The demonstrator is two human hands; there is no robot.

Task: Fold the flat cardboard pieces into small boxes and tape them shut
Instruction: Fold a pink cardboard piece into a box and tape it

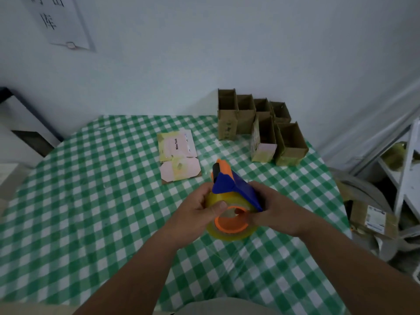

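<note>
Item: flat cardboard pieces point(179, 155), a small stack lying face-up on the green-checked tablecloth point(91, 201), pale pink and yellowish panels uppermost, one printed label legible only in part. The stack lay toward the far middle of the table, ahead of both hands and slightly left of them, apart from them, its long axis running away from the person toward the wall, tilted a little to the right at the near end. Judged by position, the left hand point(195, 214) was the nearer of the two and the likelier to reach it. Item: tape dispenser point(231, 201), blue body with an orange-and-black nose, carrying a roll of clear yellowish tape on an orange core; held above the table between the hands, nose pointing forward and up toward the stack. The left hand gripped the roll, thumb laid across its face near the core; the right hand point(275, 212) was curled round the blue body from the other side. Neither hand was free. Item: folded boxes point(261, 128), brown cardboard, standing clustered at the far right corner against the wall, open tops showing. Item: paper notice point(61, 21) fixed to the wall, upper left. Item: white shelving point(406, 169) to the right, off the table, with a labelled parcel point(372, 219) below it.
</note>
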